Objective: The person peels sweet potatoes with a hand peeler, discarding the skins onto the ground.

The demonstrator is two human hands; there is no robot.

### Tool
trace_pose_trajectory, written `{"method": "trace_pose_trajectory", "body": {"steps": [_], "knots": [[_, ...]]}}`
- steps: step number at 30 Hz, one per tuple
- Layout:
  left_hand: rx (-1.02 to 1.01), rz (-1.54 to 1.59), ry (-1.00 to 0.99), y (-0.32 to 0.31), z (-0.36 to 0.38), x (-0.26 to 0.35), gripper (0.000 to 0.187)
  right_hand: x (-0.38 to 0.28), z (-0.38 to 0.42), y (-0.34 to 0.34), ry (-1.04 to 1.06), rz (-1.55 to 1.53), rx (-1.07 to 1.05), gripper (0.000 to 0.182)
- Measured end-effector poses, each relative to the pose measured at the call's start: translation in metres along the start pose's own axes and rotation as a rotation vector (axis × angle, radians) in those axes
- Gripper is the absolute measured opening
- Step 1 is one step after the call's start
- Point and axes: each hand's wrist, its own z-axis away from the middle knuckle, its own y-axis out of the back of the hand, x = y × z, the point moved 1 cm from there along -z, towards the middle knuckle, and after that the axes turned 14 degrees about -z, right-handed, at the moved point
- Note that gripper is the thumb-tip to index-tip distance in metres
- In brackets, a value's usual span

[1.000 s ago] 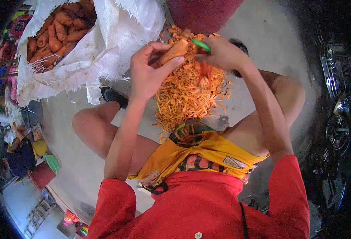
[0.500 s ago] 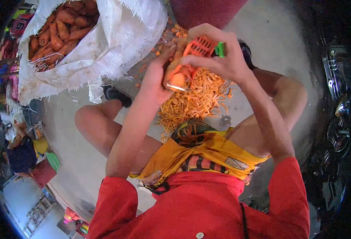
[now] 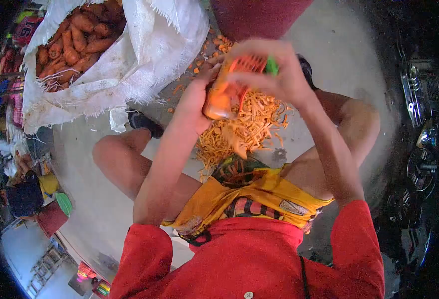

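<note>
My left hand [image 3: 195, 102] is closed around a peeled-looking carrot [image 3: 219, 102], held tilted over a heap of orange peel strips [image 3: 262, 119]. My right hand [image 3: 287, 70], blurred by motion, grips an orange slatted plastic peeler [image 3: 249, 63] with a green end [image 3: 272, 66]. The peeler lies against or just beside the carrot; the exact contact is smeared. Below the two hands, a loose strip of peel [image 3: 237, 143] hangs blurred in the air above the heap.
A white woven sack [image 3: 149, 60] full of carrots [image 3: 80, 42] stands open at the upper left. A dark red container [image 3: 257, 17] is beyond my hands. Orange pieces [image 3: 222, 44] lie on the floor beside it. Metal items [image 3: 414, 99] line the right edge.
My right hand and the peeler have shifted slightly down and become blurred. The carrot has tilted in my left hand. A strip of peel now falls below them.
</note>
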Motion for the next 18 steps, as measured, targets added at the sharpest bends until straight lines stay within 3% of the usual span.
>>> {"method": "trace_pose_trajectory", "body": {"steps": [1, 3, 5, 7, 10, 13, 14, 15, 17, 18], "knots": [[-0.024, -0.001, -0.015, 0.001, 0.0, -0.003, 0.032, -0.007, 0.001, -0.005, 0.14, 0.107, -0.186, 0.028], [-0.036, 0.005, -0.012, 0.009, 0.006, -0.01, 0.033, 0.02, 0.002, 0.008, 0.072, 0.073, -0.146, 0.026], [-0.222, -0.038, 0.024, 0.015, 0.004, -0.009, 0.033, 0.062, -0.004, 0.034, -0.206, -0.035, 0.252, 0.025], [-0.227, 0.015, 0.043, 0.014, 0.001, -0.007, 0.033, 0.048, -0.012, 0.035, -0.094, 0.098, 0.268, 0.025], [-0.12, 0.061, 0.02, 0.015, -0.009, -0.008, 0.035, -0.002, 0.005, -0.01, 0.033, -0.03, -0.036, 0.026], [0.01, 0.01, -0.001, 0.008, 0.006, -0.006, 0.037, 0.016, 0.008, -0.005, 0.036, 0.008, -0.02, 0.027], [-0.066, 0.015, 0.031, 0.011, 0.009, -0.005, 0.037, 0.032, 0.005, 0.004, -0.11, -0.058, 0.167, 0.027], [-0.15, 0.021, 0.051, 0.011, 0.009, -0.004, 0.038, 0.042, 0.001, 0.015, -0.11, -0.049, 0.167, 0.027], [-0.167, -0.035, 0.011, 0.008, 0.006, -0.003, 0.037, 0.055, -0.007, 0.035, -0.189, 0.095, 0.362, 0.025], [-0.145, 0.01, 0.034, 0.008, 0.004, -0.003, 0.038, 0.042, -0.005, 0.021, -0.175, -0.13, 0.31, 0.025]]}}
